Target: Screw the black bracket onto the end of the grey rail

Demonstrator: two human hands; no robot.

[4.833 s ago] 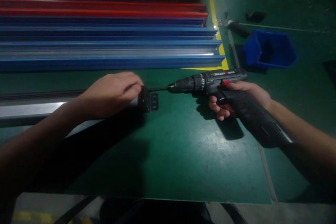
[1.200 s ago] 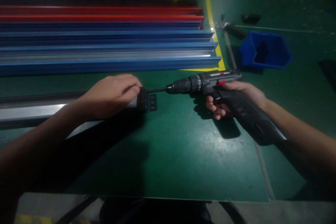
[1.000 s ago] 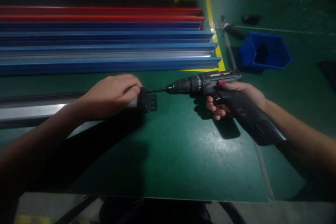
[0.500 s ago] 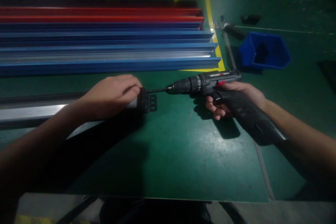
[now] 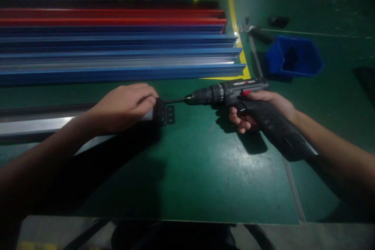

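A long silver and black metal profile (image 5: 38, 125) lies on the green table, with a black slotted bracket (image 5: 167, 114) at its right end. Wrapped over that end is my left hand (image 5: 129, 105), its thumb and fingers closed on the profile beside the bracket. My right hand (image 5: 263, 105) grips a black cordless drill (image 5: 243, 91) by its handle, pointing left. The drill's long bit (image 5: 177, 101) reaches the upper part of the bracket; the exact contact point is too dark to make out.
Blue channel profiles (image 5: 123, 72) and red ones (image 5: 123, 21) lie lengthwise behind my hands, their ends inside yellow tape (image 5: 233, 8). A blue bin (image 5: 293, 56) stands at the back right, beside a dark-handled tool (image 5: 259, 35). The table's front edge (image 5: 175, 220) runs near my body.
Hands, drill and bracket keep almost the same positions. The whole view has shifted very slightly; nothing was taken hold of or let go.
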